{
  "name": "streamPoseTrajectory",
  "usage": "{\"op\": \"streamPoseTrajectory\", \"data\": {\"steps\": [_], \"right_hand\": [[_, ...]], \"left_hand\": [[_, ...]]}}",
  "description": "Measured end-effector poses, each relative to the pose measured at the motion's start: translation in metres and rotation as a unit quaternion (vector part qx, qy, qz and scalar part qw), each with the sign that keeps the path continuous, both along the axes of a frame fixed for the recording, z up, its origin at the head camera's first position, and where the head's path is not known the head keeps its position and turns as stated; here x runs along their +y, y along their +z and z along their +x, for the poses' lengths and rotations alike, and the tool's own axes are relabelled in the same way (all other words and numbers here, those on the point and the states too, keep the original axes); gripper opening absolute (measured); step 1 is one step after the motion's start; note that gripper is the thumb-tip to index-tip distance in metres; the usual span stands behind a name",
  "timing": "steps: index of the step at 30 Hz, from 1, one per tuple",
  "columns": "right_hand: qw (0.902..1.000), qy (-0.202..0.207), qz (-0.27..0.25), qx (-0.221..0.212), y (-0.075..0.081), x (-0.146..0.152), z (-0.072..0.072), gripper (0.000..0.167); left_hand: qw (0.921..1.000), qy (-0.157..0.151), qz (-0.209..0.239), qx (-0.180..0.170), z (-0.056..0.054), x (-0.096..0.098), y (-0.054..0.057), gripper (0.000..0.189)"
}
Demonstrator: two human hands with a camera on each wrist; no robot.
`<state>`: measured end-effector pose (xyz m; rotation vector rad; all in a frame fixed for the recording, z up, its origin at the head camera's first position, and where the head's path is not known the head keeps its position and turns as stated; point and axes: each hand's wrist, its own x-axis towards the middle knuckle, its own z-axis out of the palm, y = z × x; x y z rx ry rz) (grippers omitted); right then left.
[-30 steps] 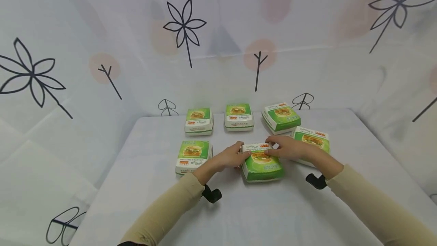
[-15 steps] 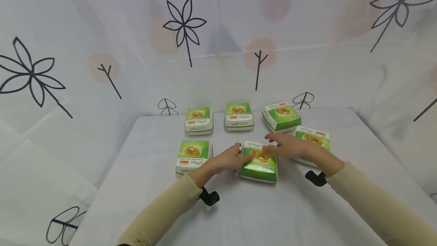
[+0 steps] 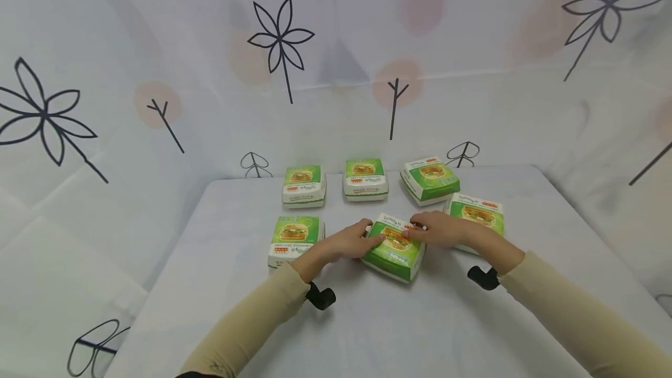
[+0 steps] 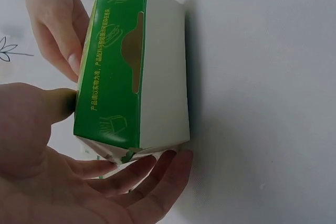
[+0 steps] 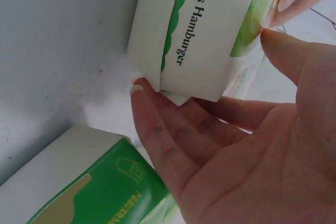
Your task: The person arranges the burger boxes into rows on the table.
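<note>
A green and white hamburger box [image 3: 395, 248] sits turned at an angle between both hands at the table's middle. My left hand [image 3: 349, 242] grips its left side, thumb on the lid's edge. In the left wrist view the fingers [image 4: 157, 187] curl round the lower corner of the box [image 4: 113, 72], whose green front flap has a tan slot. My right hand [image 3: 446, 229] holds the far right corner, thumb on top. In the right wrist view its fingertips [image 5: 142, 90] are at the corner of the box [image 5: 205, 40], beside the words "icious Hamburger".
Three like boxes stand along the back: left [image 3: 304, 186], middle [image 3: 366, 179] and right [image 3: 430, 181]. Another box [image 3: 294, 238] lies left of the left hand. One more [image 3: 476, 214] is partly behind the right hand. A patterned cloth [image 3: 336, 104] hangs behind the white table [image 3: 357, 331].
The held box has shifted slightly and turned between the hands, its near edge now slanting down to the right. Its right side was at first farther right. The other boxes stay put.
</note>
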<state>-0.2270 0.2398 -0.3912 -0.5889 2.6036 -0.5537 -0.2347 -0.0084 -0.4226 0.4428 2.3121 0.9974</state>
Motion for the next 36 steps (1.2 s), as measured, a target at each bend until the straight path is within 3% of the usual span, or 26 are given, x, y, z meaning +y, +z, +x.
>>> {"op": "streamPoseTrajectory", "data": {"steps": [4,13,20,25,36], "right_hand": [[0.9999,-0.008,0.005,-0.009,0.005,0.0,0.001,0.067],[0.9998,-0.019,-0.003,-0.009,0.005,0.002,-0.005,0.065],[0.9992,-0.021,-0.021,-0.028,0.002,0.0,-0.006,0.058],[0.9986,-0.026,-0.022,-0.041,0.003,0.0,-0.003,0.053],[0.9998,-0.018,-0.006,-0.008,0.007,-0.001,-0.009,0.055]], "left_hand": [[1.0,0.003,-0.002,-0.006,-0.002,-0.002,0.002,0.072],[1.0,0.009,0.001,-0.003,0.006,-0.003,0.002,0.073],[0.9993,0.014,-0.016,0.029,-0.003,-0.002,0.001,0.06],[0.9994,0.013,-0.013,0.029,-0.007,-0.003,0.001,0.06],[0.9994,-0.001,-0.014,0.03,0.006,-0.004,0.004,0.066]]}}
